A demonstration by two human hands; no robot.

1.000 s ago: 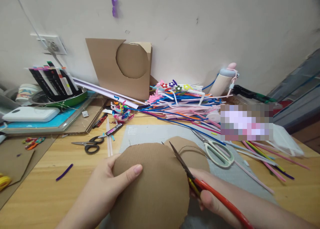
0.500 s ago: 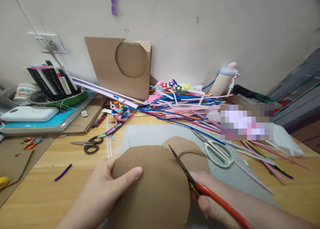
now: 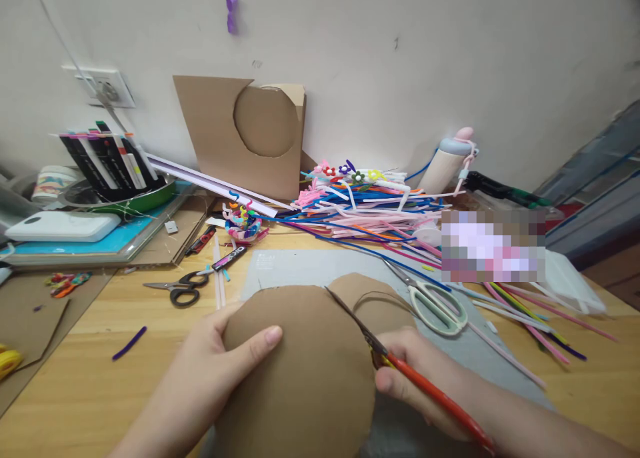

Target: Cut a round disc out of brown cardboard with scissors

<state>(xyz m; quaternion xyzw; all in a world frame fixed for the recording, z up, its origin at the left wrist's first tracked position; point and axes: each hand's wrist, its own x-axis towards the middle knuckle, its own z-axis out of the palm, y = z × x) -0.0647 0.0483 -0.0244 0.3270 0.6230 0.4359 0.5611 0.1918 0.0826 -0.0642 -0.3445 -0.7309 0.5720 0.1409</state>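
Note:
My left hand grips a round piece of brown cardboard by its left edge, thumb on top and fingers underneath. Closed around red-handled scissors, my right hand holds their dark blades along the upper right rim of that disc. The lower blade is hidden by the cardboard. Behind the disc, a second rounded cardboard piece lies on a grey mat, with a thin cardboard strip over it. Pale green-handled scissors rest just beyond my right hand.
Black scissors and a purple pipe cleaner lie to the left. A pile of coloured pipe cleaners fills the back, near a bottle. Cardboard with a round cutout leans on the wall. Markers stand at left.
The scissors and my right hand have shifted left and slightly up along the disc's rim. My left hand keeps its hold, and the cardboard has moved slightly.

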